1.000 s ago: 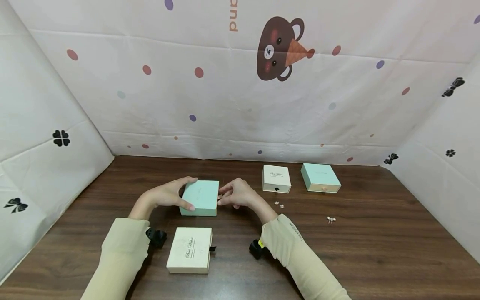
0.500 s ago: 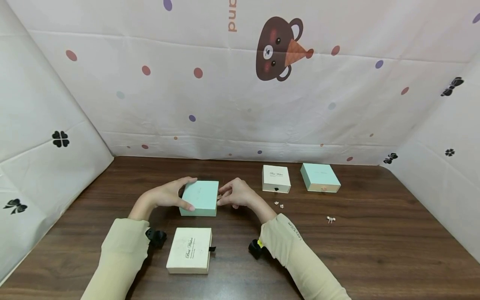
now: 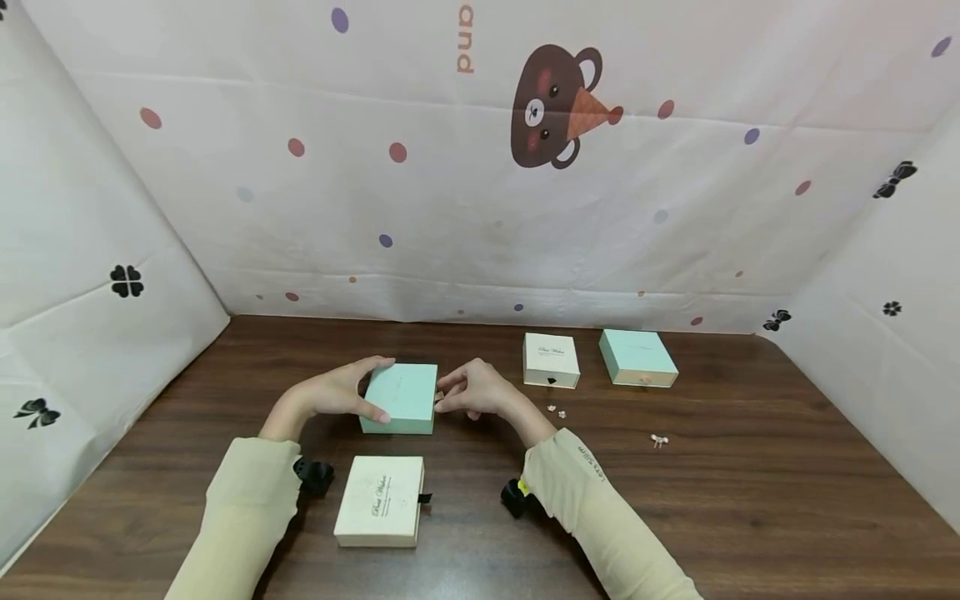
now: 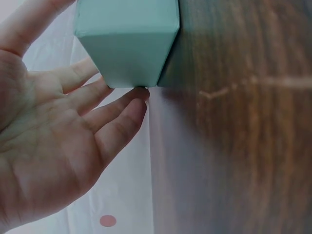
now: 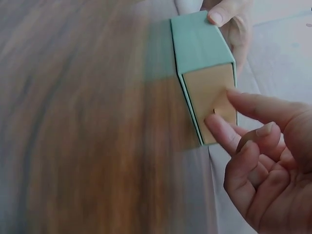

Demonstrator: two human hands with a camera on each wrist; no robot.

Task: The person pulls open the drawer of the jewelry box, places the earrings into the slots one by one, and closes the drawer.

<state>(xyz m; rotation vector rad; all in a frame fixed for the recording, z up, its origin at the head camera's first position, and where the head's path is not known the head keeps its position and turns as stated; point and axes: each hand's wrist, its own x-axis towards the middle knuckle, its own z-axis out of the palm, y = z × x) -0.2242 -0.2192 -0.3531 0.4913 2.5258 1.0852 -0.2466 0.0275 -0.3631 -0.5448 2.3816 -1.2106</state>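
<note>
My left hand [image 3: 337, 390] holds a mint-green drawer box [image 3: 403, 392] on the table, thumb on the near side and fingers at the far side. In the left wrist view the box's end [image 4: 127, 58] shows between thumb and fingers. My right hand [image 3: 483, 389] is at the box's right end. In the right wrist view two of its fingertips [image 5: 214, 121] lie against the tan drawer front [image 5: 202, 90], spread apart around a small dark slot. The drawer sits flush in its sleeve. The other right fingers are bent.
Closer to me lies a cream box [image 3: 380, 502] with a black ribbon tab. A small white box [image 3: 551, 360] and another mint box [image 3: 638, 358] stand at the back right. Two tiny white pieces [image 3: 557, 411] and a white trinket [image 3: 659, 441] lie on the brown table [image 3: 750, 467].
The head view has tilted up slightly. Both hands and the mint box keep their places.
</note>
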